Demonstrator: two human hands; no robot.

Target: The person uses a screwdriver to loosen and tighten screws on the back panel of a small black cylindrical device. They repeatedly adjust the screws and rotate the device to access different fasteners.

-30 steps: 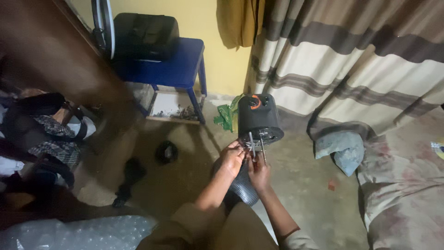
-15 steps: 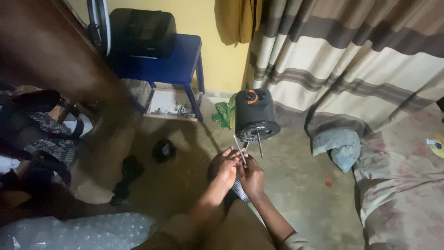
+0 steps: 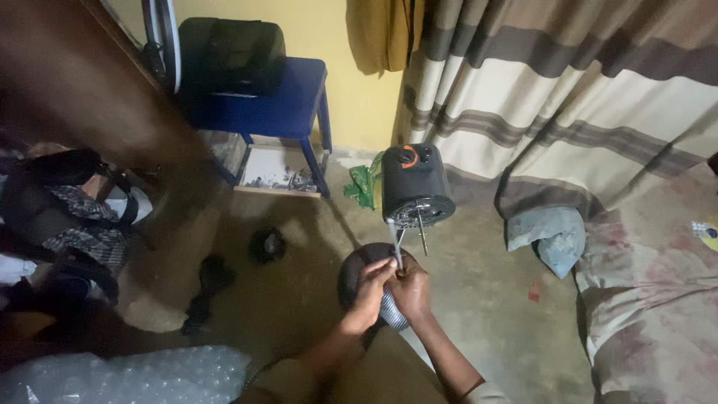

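A black cylindrical motor housing with an orange ring on its top stands upright above my hands. Thin metal rods stick out of its lower end. My left hand and my right hand meet just below it, fingers closed around the end of one long rod. Behind my hands lies a dark round part, half hidden. A grey ribbed piece shows under my wrists.
A blue stool with a black bag stands by the yellow wall, above a tray of small parts. There is a green plastic bag, a striped curtain, grey cloth, bubble wrap and dark items on the floor.
My hands have slid down the rods, away from the housing, so more of the rods shows. The dark round part has come into view behind my hands.
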